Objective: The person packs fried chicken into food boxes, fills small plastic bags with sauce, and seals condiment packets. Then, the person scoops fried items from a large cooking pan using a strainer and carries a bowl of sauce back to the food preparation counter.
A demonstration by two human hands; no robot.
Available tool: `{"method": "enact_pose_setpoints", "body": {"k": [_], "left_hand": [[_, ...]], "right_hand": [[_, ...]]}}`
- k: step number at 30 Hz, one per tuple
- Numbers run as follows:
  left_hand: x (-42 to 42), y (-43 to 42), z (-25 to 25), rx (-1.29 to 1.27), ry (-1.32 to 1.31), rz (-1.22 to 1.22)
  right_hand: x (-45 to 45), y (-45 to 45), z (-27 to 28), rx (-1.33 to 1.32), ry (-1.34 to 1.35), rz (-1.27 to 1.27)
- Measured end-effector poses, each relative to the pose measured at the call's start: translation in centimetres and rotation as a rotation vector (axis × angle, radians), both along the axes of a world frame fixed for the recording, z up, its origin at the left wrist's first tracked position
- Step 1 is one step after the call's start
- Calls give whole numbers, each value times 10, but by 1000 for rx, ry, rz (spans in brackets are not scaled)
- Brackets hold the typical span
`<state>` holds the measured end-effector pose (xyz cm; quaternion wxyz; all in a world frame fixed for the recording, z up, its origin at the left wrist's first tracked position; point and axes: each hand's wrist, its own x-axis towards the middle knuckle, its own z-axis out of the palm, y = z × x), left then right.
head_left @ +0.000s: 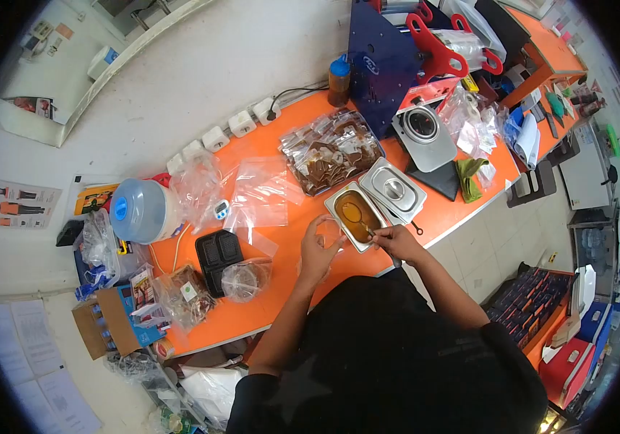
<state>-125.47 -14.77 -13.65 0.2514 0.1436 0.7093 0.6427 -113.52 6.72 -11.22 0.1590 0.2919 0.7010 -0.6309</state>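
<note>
1. The metal pan (336, 202) of brown sauce (359, 226) lay between the two hands, just right of the left and beyond the right. Its long axis ran aslant, the near end toward the right hand and the far end leaning away to the left.
2. The right hand (395, 244) was the nearer, poised at the pan's near end. Its fingers were closed around the handle of a spoon (368, 229), whose bowl end reached into the sauce.
3. The left hand (317, 249) stood beside the pan's left wall, fingers curved and parted from the thumb. Something thin and clear showed by its fingers; I couldn't tell whether the hand had hold of it.
4. Just past the right hand sat a metal lid (394, 189), against the pan's right side. Ahead of both hands were brown-filled packets (331, 153) in a heap.
5. As for writing, I could make out none. The blue machine (381, 72) far ahead bore a pale oval logo, and the packets had whitish labels, all too small to read.
</note>
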Motion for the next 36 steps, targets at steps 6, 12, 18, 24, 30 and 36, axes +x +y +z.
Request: {"method": "enact_pose_setpoints", "body": {"k": [6, 12, 18, 24, 30, 36], "left_hand": [[2, 10, -7, -2, 71, 6], [4, 3, -11, -37, 57, 20], [7, -4, -15, 5, 21, 43], [8, -6, -13, 23, 90, 54], [8, -10, -8, 12, 92, 56], [5, -13, -4, -21, 198, 59]], "right_hand": [[11, 2, -20, -158, -73, -134], [13, 1, -33, 439, 30, 136], [0, -22, -1, 1114, -133, 345], [-24, -24, -17, 946, -2, 212], [-51, -27, -33, 900, -63, 189], [-49, -15, -68, 823, 7, 240]]}}
